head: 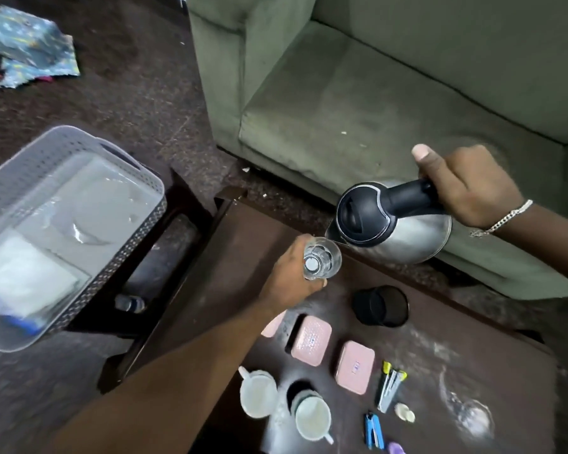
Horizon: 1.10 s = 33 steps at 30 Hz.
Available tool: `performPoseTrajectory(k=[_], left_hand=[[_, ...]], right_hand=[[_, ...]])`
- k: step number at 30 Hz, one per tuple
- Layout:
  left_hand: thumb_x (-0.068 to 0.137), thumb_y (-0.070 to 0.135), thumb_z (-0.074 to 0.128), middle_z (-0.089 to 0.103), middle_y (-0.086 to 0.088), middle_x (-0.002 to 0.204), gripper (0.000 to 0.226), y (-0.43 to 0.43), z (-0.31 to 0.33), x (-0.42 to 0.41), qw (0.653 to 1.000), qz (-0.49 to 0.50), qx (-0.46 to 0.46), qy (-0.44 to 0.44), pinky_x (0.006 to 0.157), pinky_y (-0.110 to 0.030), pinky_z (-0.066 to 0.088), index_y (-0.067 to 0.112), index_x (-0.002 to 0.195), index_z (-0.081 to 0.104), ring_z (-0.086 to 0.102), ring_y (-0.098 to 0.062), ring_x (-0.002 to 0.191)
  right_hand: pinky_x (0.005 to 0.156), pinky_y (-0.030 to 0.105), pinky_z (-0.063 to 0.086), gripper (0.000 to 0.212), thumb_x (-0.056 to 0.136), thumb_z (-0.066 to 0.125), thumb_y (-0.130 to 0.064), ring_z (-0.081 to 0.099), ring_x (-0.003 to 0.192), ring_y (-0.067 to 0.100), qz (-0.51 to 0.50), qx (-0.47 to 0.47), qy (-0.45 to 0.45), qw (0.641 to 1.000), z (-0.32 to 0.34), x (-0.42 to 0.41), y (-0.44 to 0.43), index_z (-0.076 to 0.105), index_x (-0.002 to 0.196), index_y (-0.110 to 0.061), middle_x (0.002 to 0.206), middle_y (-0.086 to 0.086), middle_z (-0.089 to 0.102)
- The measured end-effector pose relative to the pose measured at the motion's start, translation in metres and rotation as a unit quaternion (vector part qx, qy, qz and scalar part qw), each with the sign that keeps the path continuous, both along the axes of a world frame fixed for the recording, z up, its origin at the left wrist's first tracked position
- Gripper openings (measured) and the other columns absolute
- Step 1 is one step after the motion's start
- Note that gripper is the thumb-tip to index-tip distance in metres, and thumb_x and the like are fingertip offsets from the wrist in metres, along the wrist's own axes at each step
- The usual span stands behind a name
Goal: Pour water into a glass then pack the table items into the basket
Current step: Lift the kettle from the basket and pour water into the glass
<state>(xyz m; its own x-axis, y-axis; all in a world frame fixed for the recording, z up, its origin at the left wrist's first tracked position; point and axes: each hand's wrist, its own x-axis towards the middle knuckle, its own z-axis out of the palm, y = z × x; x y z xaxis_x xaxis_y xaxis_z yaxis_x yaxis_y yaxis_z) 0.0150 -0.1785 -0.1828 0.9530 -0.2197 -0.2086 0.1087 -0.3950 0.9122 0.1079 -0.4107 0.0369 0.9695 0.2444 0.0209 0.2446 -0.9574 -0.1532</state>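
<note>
My left hand (287,276) grips a clear glass (322,259) held above the dark wooden table (230,257). My right hand (469,185) holds the black handle of a steel kettle (391,224), tilted so its spout touches the glass rim. A grey plastic basket (79,198) stands on a stool to the left, with clear lids and white items inside. On the table lie two pink boxes (311,345) (354,367), two white cups (258,396) (313,419), a black cup (381,305), staplers (389,389) (373,430) and a second glass (469,417).
A green sofa (374,93) stands behind the table. Dark carpet covers the floor, with patterned blue paper (27,47) at far left. A small bottle (130,303) lies under the stool. A small shell-like item (404,414) sits near the staplers.
</note>
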Motion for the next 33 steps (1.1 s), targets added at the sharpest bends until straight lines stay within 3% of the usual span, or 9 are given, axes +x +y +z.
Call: performPoseTrajectory(k=[6, 10, 17, 24, 33], left_hand=[[0.064, 0.014, 0.088, 0.065, 0.003, 0.121, 0.081, -0.016, -0.019, -0.011, 1.000, -0.013, 0.016, -0.003, 0.097, -0.035, 0.051, 0.022, 0.134, 0.047, 0.064, -0.018, 0.108], [0.066, 0.014, 0.088, 0.062, 0.002, 0.122, 0.082, -0.016, -0.025, -0.014, 0.999, -0.025, 0.039, -0.009, 0.095, -0.029, 0.048, 0.020, 0.136, 0.045, 0.062, -0.018, 0.109], [0.067, 0.018, 0.088, 0.062, 0.003, 0.124, 0.084, -0.014, -0.031, -0.012, 0.998, -0.039, 0.056, -0.009, 0.097, -0.031, 0.049, 0.026, 0.136, 0.041, 0.061, -0.018, 0.110], [0.068, 0.021, 0.089, 0.059, 0.006, 0.126, 0.086, -0.013, -0.034, -0.010, 0.997, -0.047, 0.068, -0.010, 0.094, -0.022, 0.043, 0.028, 0.138, 0.039, 0.059, -0.014, 0.112], [0.067, 0.023, 0.089, 0.061, 0.005, 0.122, 0.085, -0.013, -0.037, -0.010, 0.996, -0.045, 0.071, -0.016, 0.094, -0.032, 0.051, 0.030, 0.136, 0.039, 0.061, -0.016, 0.108]], right_hand=[[0.057, 0.044, 0.049, 0.075, 0.102, 0.016, -0.061, 0.058, 0.055, 0.042, 0.041, -0.085, -0.002, 0.996, -0.017, -0.019, -0.013, 0.049, 0.049, -0.019, 0.052, 0.021, 0.057], [0.063, 0.042, 0.051, 0.089, 0.099, 0.005, -0.065, 0.064, 0.065, 0.043, 0.075, -0.142, -0.008, 0.987, -0.028, -0.020, -0.016, 0.066, 0.063, -0.012, 0.063, 0.021, 0.067], [0.058, 0.038, 0.049, 0.090, 0.098, -0.001, -0.069, 0.064, 0.062, 0.041, 0.115, -0.181, -0.022, 0.976, -0.034, -0.022, -0.011, 0.061, 0.060, -0.016, 0.059, 0.017, 0.062], [0.055, 0.033, 0.034, 0.087, 0.100, 0.000, -0.066, 0.064, 0.058, 0.041, 0.140, -0.190, -0.047, 0.971, -0.031, -0.022, -0.010, 0.056, 0.055, -0.015, 0.056, 0.017, 0.061], [0.053, 0.032, 0.038, 0.084, 0.101, 0.003, -0.063, 0.063, 0.056, 0.040, 0.154, -0.199, -0.052, 0.966, -0.025, -0.024, -0.011, 0.056, 0.057, -0.015, 0.057, 0.016, 0.061]])
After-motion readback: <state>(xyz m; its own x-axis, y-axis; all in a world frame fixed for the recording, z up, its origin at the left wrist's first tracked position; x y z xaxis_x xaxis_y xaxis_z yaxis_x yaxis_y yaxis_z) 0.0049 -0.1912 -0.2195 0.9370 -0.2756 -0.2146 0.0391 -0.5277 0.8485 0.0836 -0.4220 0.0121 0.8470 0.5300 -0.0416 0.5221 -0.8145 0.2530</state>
